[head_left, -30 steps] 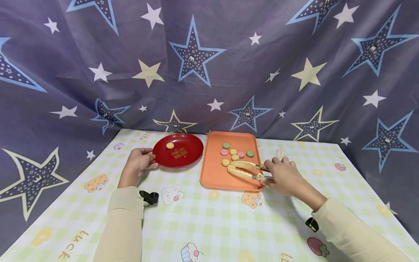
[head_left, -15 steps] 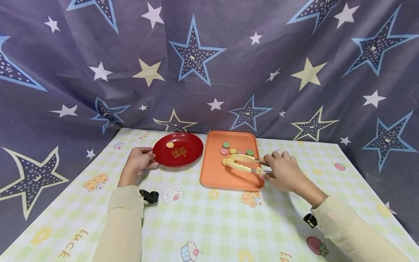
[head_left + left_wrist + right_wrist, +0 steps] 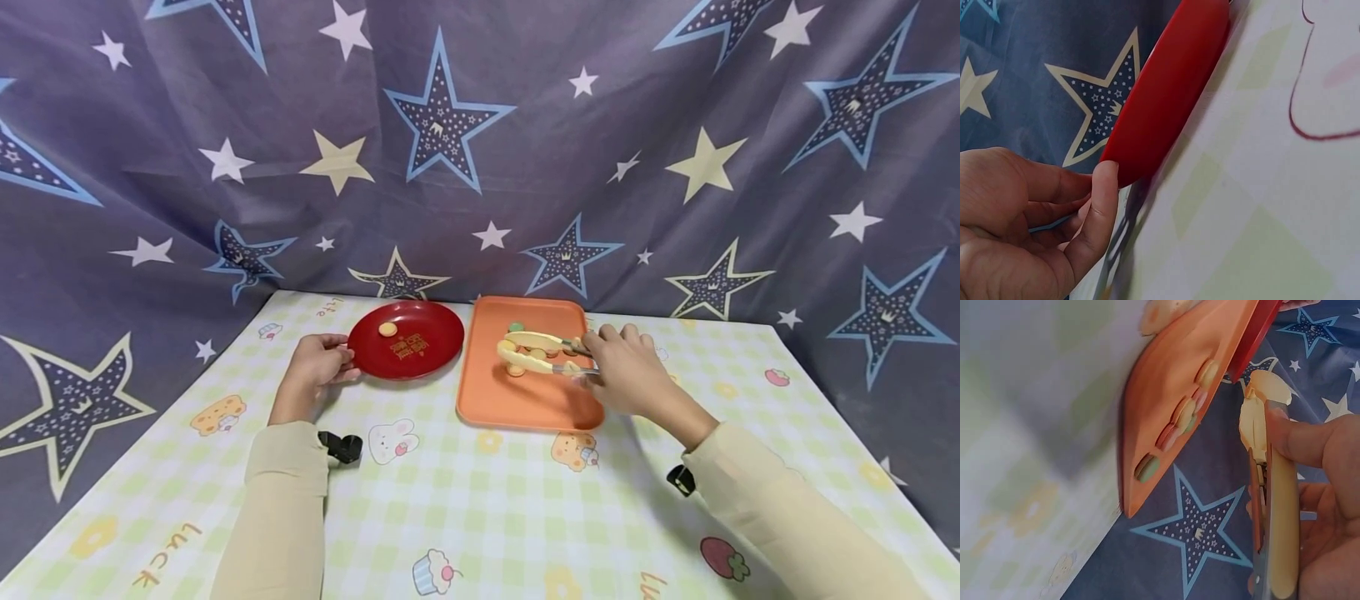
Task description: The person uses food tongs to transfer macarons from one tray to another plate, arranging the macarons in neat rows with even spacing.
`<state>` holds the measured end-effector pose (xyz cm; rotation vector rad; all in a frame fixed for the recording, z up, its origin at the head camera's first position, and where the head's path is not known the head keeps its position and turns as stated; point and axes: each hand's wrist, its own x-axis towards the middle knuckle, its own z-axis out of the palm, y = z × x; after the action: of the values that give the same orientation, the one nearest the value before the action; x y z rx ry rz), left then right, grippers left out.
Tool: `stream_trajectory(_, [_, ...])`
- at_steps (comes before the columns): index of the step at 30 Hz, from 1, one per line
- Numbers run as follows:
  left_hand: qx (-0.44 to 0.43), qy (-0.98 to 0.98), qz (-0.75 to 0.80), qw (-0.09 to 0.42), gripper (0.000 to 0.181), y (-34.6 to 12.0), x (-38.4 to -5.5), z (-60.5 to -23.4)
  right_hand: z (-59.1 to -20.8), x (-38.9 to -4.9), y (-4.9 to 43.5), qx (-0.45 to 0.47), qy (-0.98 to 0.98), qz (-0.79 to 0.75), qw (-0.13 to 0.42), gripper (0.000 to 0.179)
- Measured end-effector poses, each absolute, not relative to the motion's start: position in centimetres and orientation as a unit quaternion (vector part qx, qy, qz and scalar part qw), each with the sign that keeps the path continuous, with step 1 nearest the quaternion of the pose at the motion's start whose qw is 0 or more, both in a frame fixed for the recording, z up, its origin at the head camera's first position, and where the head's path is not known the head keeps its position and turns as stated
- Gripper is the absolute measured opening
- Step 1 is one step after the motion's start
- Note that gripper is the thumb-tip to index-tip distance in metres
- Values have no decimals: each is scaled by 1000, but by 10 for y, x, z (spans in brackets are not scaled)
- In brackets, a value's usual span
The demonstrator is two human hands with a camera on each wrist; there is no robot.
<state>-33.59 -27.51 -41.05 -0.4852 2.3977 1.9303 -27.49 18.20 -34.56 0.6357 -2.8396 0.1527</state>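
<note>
My left hand (image 3: 315,371) pinches the left rim of a red plate (image 3: 435,342) with gold lettering. In the left wrist view, thumb and fingers (image 3: 1105,194) meet at the plate's edge. One yellow macaron (image 3: 387,329) lies on the plate. My right hand (image 3: 637,375) grips food tongs (image 3: 531,363) with cream-coloured tips and metal arms. They are held above an orange tray (image 3: 517,408), with a yellow macaron (image 3: 507,345) between their tips. Below lie several macarons, among them a yellow one (image 3: 516,371) and a green one (image 3: 1147,468), partly hidden by the tongs in the head view.
The tray stands just right of the plate on a checked tablecloth (image 3: 450,517) with cartoon prints. Behind the table's far edge hangs a dark curtain (image 3: 300,100) with stars. Black wrist straps (image 3: 341,447) show at both sleeves.
The tongs have risen off the tray and moved away from me and to the left, carrying a yellow macaron up. The left hand and plate stay in place.
</note>
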Motion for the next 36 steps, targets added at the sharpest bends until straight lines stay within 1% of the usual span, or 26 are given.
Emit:
stream_trajectory(6, [-150, 764, 627, 18, 51, -277, -336, -410, -344, -281, 160, 219, -968, 56, 108, 35])
stream_trajectory(19, [-148, 777, 612, 15, 51, -275, -337, -409, -339, -292, 107, 236, -967, 29, 96, 41])
stream_trajectory(23, [-153, 776, 612, 15, 51, -275, -337, -410, -337, -299, 89, 229, -969, 4, 90, 45])
stream_trajectory(28, [-154, 776, 611, 17, 50, -274, -338, -410, -337, -308, 72, 227, -970, -3, 84, 45])
stream_trajectory(36, [-152, 776, 612, 17, 49, -275, -337, -410, -341, -328, 49, 212, -975, -14, 60, 50])
